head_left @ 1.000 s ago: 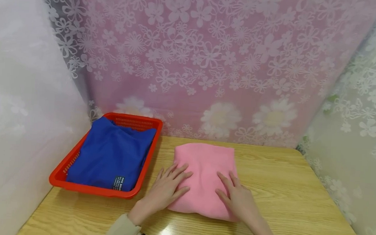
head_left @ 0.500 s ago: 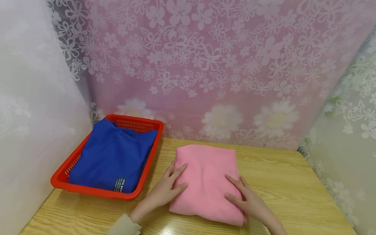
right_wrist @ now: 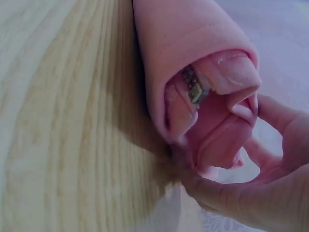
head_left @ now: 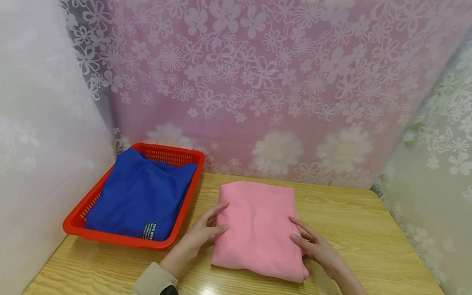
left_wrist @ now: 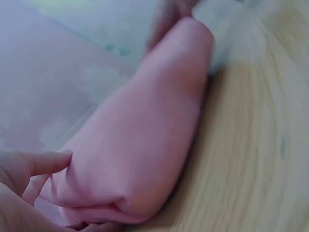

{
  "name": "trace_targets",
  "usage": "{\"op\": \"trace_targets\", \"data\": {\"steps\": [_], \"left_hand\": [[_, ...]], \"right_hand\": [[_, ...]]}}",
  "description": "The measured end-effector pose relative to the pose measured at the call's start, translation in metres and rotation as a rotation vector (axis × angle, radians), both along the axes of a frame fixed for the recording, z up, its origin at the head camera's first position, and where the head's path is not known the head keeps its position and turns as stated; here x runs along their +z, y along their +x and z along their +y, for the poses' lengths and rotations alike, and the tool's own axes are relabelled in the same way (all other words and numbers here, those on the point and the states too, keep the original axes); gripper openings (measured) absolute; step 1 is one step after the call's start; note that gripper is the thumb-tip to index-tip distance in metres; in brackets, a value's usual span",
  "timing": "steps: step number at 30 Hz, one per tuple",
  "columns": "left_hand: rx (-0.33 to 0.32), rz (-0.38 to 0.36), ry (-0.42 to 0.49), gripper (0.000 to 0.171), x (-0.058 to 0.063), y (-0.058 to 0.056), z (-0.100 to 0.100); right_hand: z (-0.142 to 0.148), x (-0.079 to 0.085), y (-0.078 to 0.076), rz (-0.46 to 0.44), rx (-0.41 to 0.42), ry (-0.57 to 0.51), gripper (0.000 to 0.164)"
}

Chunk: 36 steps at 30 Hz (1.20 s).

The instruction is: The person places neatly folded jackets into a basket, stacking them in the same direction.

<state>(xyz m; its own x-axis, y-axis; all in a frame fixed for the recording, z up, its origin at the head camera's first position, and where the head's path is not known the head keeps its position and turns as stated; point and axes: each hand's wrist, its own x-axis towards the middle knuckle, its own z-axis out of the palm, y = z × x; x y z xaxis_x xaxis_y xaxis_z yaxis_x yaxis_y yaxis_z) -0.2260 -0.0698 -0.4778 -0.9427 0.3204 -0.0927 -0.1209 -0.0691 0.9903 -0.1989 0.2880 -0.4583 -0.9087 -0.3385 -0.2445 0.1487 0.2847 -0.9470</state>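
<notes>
A folded pink garment lies on the table in the head view. My left hand holds its left edge, thumb on top; in the left wrist view the fingers reach under the fold. At the opposite edge my right hand grips the cloth. From the right wrist the folded layers show end-on, with a small metallic piece, perhaps a zipper, inside. Those right fingers go beneath the bundle, while the thumb side lies on the upper layers.
Left of the garment stands a red plastic basket with a folded blue garment in it, bearing a dark printed label. Wooden tabletop extends to the right. A pink floral curtain hangs behind, with pale sheets at both sides.
Both hands were spread flat on top of the pink garment; they have slid outward to its left and right edges, and their fingers now curl around it.
</notes>
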Motion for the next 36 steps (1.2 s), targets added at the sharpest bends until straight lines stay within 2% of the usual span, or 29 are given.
{"op": "trace_targets", "data": {"steps": [3, 6, 14, 21, 28, 32, 36], "left_hand": [[-0.007, -0.101, 0.086, 0.066, -0.001, -0.002, -0.003], [-0.021, -0.150, 0.127, 0.066, -0.003, -0.002, -0.005], [0.046, -0.172, 0.155, 0.066, -0.003, 0.000, 0.000], [0.082, -0.167, 0.141, 0.062, 0.000, 0.005, 0.003], [0.050, -0.091, 0.118, 0.062, 0.016, 0.010, 0.006], [0.020, -0.027, 0.121, 0.062, 0.032, 0.012, 0.009], [0.009, -0.006, 0.110, 0.060, 0.049, 0.013, 0.012]], "right_hand": [[-0.001, -0.001, -0.002, -0.005, -0.007, -0.029, 0.066], [-0.003, -0.002, -0.005, -0.032, -0.026, -0.074, 0.067], [-0.010, -0.003, -0.010, -0.068, -0.066, -0.134, 0.066], [-0.010, 0.003, -0.004, -0.087, -0.062, -0.148, 0.068], [-0.007, 0.023, 0.004, -0.056, -0.041, -0.169, 0.068], [-0.002, 0.040, 0.007, -0.013, -0.053, -0.165, 0.065], [0.002, 0.054, 0.007, 0.025, -0.045, -0.154, 0.063]]}}
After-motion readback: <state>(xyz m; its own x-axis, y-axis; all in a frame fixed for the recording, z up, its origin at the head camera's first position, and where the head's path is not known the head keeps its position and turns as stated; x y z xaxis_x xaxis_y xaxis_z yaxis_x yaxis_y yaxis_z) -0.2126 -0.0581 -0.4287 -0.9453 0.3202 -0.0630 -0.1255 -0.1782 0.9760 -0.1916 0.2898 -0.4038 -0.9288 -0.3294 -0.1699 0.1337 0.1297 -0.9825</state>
